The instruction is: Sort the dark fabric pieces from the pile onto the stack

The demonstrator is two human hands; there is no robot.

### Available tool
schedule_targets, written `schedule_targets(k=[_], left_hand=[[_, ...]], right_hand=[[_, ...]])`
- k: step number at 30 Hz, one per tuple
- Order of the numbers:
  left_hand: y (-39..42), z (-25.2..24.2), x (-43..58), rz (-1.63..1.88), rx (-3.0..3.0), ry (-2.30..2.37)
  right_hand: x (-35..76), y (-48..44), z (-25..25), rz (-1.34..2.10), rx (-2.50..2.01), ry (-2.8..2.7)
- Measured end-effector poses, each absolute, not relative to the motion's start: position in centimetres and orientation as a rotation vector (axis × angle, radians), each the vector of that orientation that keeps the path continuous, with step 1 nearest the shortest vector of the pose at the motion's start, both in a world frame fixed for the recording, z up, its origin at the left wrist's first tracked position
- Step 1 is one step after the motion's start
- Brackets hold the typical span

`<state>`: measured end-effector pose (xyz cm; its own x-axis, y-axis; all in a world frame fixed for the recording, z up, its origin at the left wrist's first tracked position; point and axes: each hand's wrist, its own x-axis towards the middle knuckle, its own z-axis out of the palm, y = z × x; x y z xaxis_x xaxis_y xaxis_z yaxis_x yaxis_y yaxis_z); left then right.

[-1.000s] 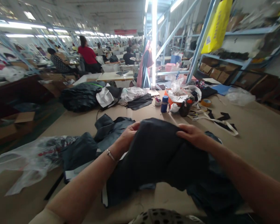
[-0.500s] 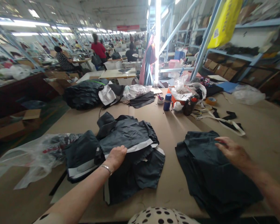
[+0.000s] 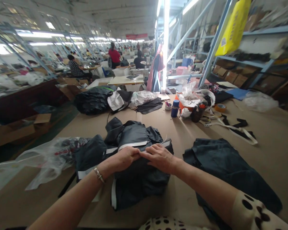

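Dark blue-grey fabric point(image 3: 144, 188) with white edging point(image 3: 113, 195); cream, black-dotted sleeve point(image 3: 252, 209); blue bottle point(image 3: 175, 109); yellow bag point(image 3: 232, 28)

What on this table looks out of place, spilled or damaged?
Nothing looks clearly spilled or damaged. The straps lie in a loose tangle beyond the right cloth pile, and the plastic bag sprawls crumpled on the left; both look untidy, not alarming.

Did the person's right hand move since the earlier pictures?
Yes, leftward. The right hand was to the right of the blue bottle before; now it is to the bottle's left, beside the left hand.
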<state>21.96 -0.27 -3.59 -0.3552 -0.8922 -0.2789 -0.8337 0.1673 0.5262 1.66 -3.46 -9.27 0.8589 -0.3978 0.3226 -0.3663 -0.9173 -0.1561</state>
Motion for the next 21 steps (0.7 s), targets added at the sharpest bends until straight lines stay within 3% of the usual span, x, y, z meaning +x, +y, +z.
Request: schedule_targets(k=[5, 10, 12, 16, 21], left_hand=[[1.3, -3.6, 21.9, -0.918, 1.716, -2.349], [4.4, -4.8, 21.1, -0.314, 1.63, -1.746], [5.6, -6.0, 20.2, -0.525, 1.672, -1.387], [6.1, -8.5, 17.3, -1.349, 1.442, -0.757], [4.0, -8.8, 15.6, -1.483, 1.221, -0.523]], right_hand=[[1.2, -3.5, -10.1, -0.3, -2.622, 0.654], [0.2, -4.5, -10.5, -0.406, -2.398, 0.968], [-0.2, -4.9, -9.8, -0.559, -2.261, 1.078], [0.3, -3.4, -9.3, -0.648, -2.201, 1.051], [1.4, -1.2, -10.5, -0.668, -2.074, 0.971]])
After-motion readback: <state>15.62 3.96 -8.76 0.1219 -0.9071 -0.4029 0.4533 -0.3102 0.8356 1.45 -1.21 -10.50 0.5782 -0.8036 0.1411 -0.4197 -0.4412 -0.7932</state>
